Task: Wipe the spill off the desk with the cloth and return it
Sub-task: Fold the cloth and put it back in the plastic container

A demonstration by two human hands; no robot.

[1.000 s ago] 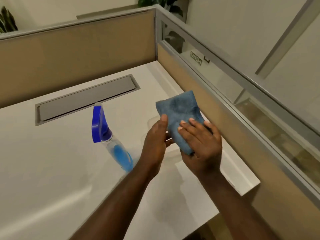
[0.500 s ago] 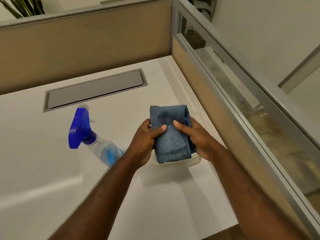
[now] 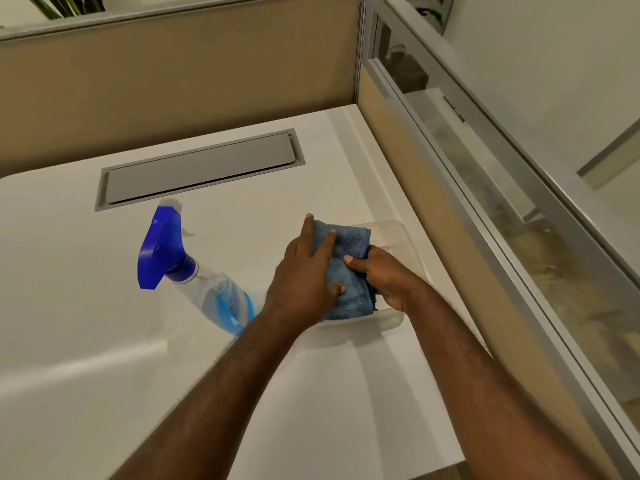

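Observation:
A folded blue cloth [image 3: 349, 271] lies in a clear plastic tray [image 3: 398, 233] on the white desk [image 3: 311, 393], near the right partition. My left hand [image 3: 304, 271] presses flat on the cloth's left side, fingers spread over it and thumb against its lower edge. Around the cloth's right edge my right hand [image 3: 384, 275] is curled, inside the tray. No spill shows on the desk surface around the tray.
A spray bottle [image 3: 194, 271] with a blue trigger head and blue liquid stands just left of my left hand. A grey cable hatch [image 3: 197, 168] is set in the desk behind it. Beige partitions [image 3: 173, 64] close the back and right sides.
Both hands have brought the folded cloth down from the air into the clear tray. My left hand has shifted from pinching it to pressing flat on top.

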